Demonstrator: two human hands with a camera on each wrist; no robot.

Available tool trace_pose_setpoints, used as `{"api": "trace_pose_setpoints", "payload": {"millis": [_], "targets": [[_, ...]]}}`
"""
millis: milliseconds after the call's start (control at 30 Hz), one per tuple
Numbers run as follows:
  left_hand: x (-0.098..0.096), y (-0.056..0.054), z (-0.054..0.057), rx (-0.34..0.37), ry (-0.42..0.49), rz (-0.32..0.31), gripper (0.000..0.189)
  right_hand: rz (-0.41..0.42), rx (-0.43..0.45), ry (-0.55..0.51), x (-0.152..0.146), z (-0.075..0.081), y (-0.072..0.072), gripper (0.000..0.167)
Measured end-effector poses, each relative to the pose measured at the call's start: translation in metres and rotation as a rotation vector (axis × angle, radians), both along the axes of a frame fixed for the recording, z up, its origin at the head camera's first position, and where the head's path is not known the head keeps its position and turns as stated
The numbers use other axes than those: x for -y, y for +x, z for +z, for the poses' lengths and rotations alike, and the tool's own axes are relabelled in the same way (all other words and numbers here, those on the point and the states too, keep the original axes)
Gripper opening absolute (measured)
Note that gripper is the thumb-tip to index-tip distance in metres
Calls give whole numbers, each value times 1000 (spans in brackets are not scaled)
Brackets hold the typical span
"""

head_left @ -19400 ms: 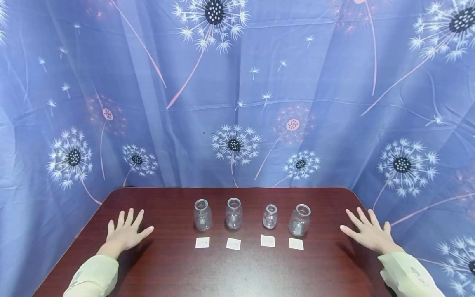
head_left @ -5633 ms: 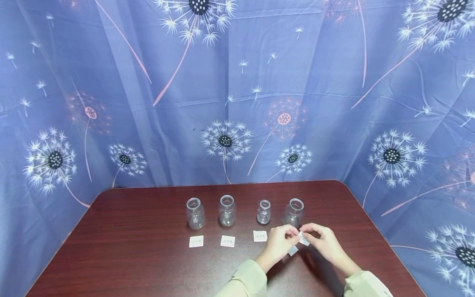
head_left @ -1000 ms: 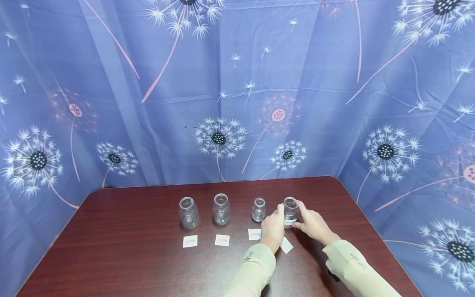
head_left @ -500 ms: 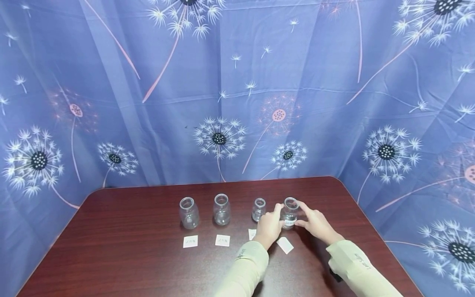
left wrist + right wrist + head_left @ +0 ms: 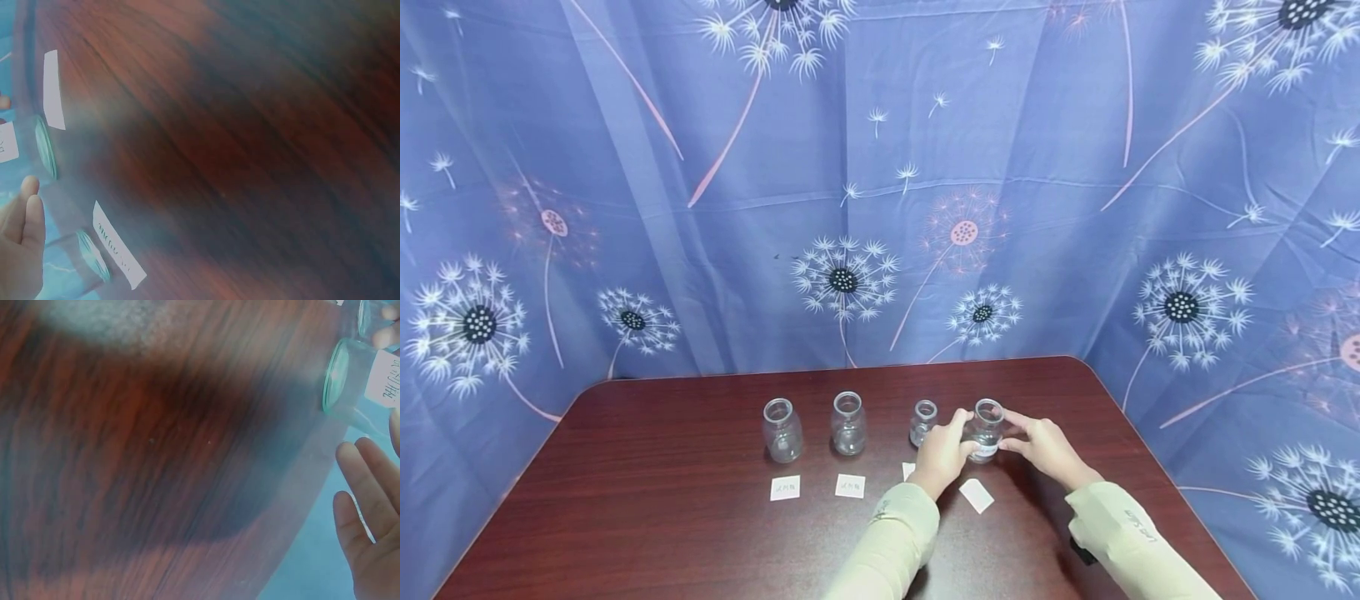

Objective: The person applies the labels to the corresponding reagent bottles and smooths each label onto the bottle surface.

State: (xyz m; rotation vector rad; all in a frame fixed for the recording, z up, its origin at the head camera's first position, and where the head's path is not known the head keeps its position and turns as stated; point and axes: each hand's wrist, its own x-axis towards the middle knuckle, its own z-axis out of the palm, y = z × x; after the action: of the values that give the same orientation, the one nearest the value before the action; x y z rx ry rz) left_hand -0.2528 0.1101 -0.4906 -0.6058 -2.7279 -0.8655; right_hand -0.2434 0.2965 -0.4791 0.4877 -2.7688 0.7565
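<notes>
A clear glass jar (image 5: 988,427) stands upright at the right end of a row of jars. A white label (image 5: 384,378) with dark writing is stuck to its side. My left hand (image 5: 942,454) is at the jar's left side, its thumb by the label and its fingers (image 5: 34,215) nearly straight. On the jar's other side is my right hand (image 5: 1047,452), with fingers (image 5: 365,481) spread and slightly apart from the glass. A blank white slip (image 5: 976,495) lies on the table in front of the jar.
To the left stand a small glass jar (image 5: 922,421) and two larger jars (image 5: 848,425), (image 5: 783,432). White paper labels (image 5: 785,487), (image 5: 850,486) with writing lie before them; another label (image 5: 907,471) is partly behind my left hand. A patterned blue curtain (image 5: 737,275) hangs behind the dark wooden table (image 5: 662,483).
Over the last second my left hand has shifted slightly left and my right hand slightly right, loosening around the jar. Earlier, my hands were pinching a label in front of this jar.
</notes>
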Motion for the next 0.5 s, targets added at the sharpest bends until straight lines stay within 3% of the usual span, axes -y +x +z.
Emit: {"api": "trace_pose_setpoints", "payload": {"millis": [167,500], "targets": [[2,0,-2,24,55,-15,44,-25,82,-5,7,-1,3,64],[2,1,-1,85,127,-19,42,-137,87,55,22,-10,1,83]]}}
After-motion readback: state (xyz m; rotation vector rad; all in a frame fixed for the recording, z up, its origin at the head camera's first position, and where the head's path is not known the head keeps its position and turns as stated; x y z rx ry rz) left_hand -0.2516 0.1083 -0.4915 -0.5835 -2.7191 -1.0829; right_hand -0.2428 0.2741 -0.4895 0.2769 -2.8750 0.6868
